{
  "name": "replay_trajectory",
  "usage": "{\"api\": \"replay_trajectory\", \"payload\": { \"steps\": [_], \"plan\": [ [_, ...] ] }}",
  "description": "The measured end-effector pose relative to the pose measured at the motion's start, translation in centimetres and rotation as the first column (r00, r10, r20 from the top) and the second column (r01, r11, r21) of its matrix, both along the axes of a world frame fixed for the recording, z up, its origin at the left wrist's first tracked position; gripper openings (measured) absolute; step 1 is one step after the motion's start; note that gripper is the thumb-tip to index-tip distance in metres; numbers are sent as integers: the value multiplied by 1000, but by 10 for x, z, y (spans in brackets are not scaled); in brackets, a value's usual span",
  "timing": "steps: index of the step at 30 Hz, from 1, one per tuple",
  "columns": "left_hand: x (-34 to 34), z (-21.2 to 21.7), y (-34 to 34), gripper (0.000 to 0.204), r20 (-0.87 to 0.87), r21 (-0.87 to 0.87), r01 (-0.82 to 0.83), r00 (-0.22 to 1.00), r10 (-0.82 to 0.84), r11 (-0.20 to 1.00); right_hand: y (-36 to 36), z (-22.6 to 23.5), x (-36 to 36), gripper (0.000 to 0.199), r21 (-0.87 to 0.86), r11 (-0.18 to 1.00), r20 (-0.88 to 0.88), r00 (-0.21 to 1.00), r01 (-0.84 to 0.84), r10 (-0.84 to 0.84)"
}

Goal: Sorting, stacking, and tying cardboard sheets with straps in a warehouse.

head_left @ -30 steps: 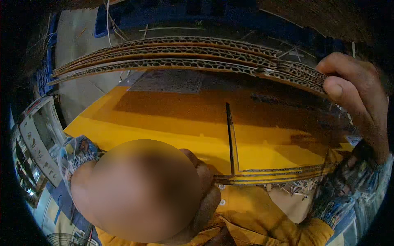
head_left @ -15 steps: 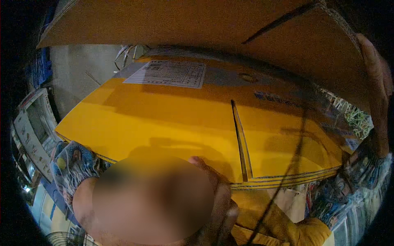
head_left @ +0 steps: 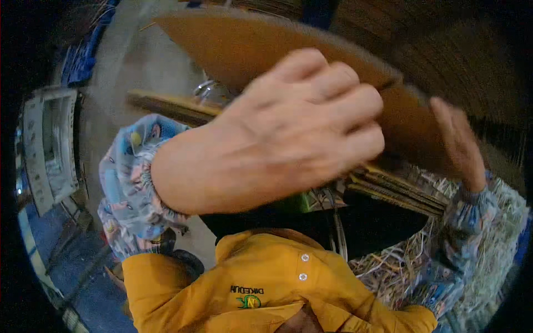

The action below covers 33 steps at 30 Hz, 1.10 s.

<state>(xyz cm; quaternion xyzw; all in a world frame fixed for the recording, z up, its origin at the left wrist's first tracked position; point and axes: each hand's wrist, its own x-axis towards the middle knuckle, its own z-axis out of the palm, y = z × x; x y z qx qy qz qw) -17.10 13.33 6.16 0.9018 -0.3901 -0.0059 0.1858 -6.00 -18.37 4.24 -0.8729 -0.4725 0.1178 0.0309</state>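
My left hand fills the middle of the view, fingers curled against the underside of a large flattened brown cardboard sheet raised close to the camera. My right hand presses flat on the same sheet at its right side. Beneath the raised sheet lies a stack of several more flattened cardboard sheets, edges showing. Both forearms wear patterned blue sleeve covers over a yellow shirt.
Shredded straw-like packing material is heaped at the right. A grey concrete floor runs behind at the upper left, with a pale crate-like object at the left edge and blue material beyond it.
The cardboard has swung up from lying in front of me to right over the camera. My left hand has risen from low in the view onto the sheet.
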Motion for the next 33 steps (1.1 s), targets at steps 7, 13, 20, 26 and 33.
{"api": "replay_trajectory", "payload": {
  "steps": [7, 13, 20, 26, 33],
  "plan": [
    [-36, -41, 123, 83, 389, 122, -526, 805, 447, 842, 75, 37, -41, 65, -33, 979, -448, 873, 200, -193],
    [-11, -51, 113, 65, 391, -81, -482, 790, 473, 872, 194, 10, -55, 74, 344, 934, 94, 993, -95, 66],
    [-77, -143, 19, 38, -495, -754, -653, 487, 719, -77, 204, 8, -33, 53, 209, 975, 46, 997, -74, 66],
    [-70, -248, -21, 69, -980, -82, -823, 170, -105, -562, 123, 81, -43, 66, 314, 892, -242, 936, 324, -255],
    [20, -277, -65, 80, -843, 157, -782, 212, -494, -604, -94, 161, -96, 84, 478, 693, -12, 792, 540, -610]
  ]
}}
